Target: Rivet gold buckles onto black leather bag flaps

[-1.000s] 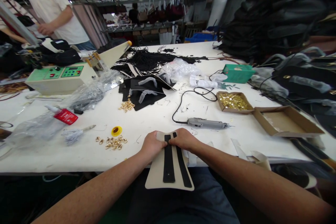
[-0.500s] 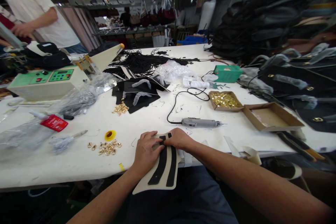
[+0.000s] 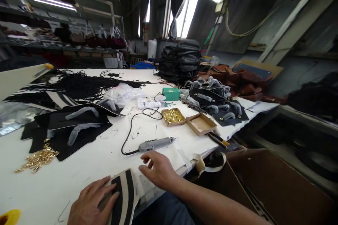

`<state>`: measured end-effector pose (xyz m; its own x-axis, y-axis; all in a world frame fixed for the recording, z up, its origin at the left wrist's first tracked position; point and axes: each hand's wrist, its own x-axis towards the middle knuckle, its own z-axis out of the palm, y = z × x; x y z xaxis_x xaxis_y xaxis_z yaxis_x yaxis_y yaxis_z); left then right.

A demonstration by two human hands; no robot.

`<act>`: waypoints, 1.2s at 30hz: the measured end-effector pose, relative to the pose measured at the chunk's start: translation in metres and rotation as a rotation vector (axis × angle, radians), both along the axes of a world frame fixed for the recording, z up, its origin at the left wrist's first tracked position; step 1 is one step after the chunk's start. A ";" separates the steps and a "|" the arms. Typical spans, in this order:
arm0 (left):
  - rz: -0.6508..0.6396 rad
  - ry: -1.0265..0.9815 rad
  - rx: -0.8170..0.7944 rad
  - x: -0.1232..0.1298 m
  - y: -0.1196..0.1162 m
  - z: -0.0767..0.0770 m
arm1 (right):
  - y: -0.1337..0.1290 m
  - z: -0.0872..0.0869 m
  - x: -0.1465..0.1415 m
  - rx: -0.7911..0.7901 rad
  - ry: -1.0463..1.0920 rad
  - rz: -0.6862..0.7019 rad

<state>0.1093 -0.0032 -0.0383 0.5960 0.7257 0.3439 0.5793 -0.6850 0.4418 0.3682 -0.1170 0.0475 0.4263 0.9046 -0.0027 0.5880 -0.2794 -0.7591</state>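
Note:
My left hand (image 3: 92, 202) lies flat with its fingers spread over a beige panel (image 3: 134, 197) that carries curved black strips, at the table's front edge. The hand covers the panel's left part. To the right, my right hand (image 3: 160, 170) is held apart from the panel, thumb and forefinger separated and the other fingers curled, with nothing visible in it. Just beyond that hand rests a grey electric screwdriver (image 3: 155, 144), its bit to the right and its black cord trailing back. Gold metal clasps (image 3: 39, 158) form a pile at the left.
Behind the screwdriver stand a shallow box of gold pieces (image 3: 173, 116), a cardboard tray (image 3: 200, 124) and a green box (image 3: 171, 94). Black panels with wrapped handles (image 3: 81, 116) lie left. Pliers (image 3: 219, 140) lie near the right edge. A yellow tape roll (image 3: 10, 217) shows at lower left.
The view has swung to the right. My right hand has let go of the panel and moved toward the screwdriver. My left hand stays on the panel, its fingers now flatter.

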 end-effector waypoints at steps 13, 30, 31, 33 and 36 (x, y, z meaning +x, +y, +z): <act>-0.015 0.024 0.088 -0.007 0.011 -0.027 | -0.021 -0.007 0.201 -0.146 -0.211 -0.299; 0.046 -0.015 -0.064 0.010 -0.019 0.031 | 0.015 -0.012 0.212 -0.348 -0.566 0.001; 0.048 -0.012 -0.084 0.011 -0.019 0.035 | 0.018 -0.014 0.213 -0.364 -0.612 0.019; 0.054 -0.018 -0.113 0.011 -0.019 0.040 | 0.021 -0.019 0.216 -0.405 -0.766 0.073; 0.062 -0.035 -0.143 0.011 -0.019 0.044 | 0.024 -0.025 0.220 -0.431 -0.882 0.119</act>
<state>0.1203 -0.0226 0.0062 0.5381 0.8037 0.2541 0.6009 -0.5772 0.5529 0.5883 -0.0934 0.0223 0.3406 0.9378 -0.0672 0.9361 -0.3316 0.1173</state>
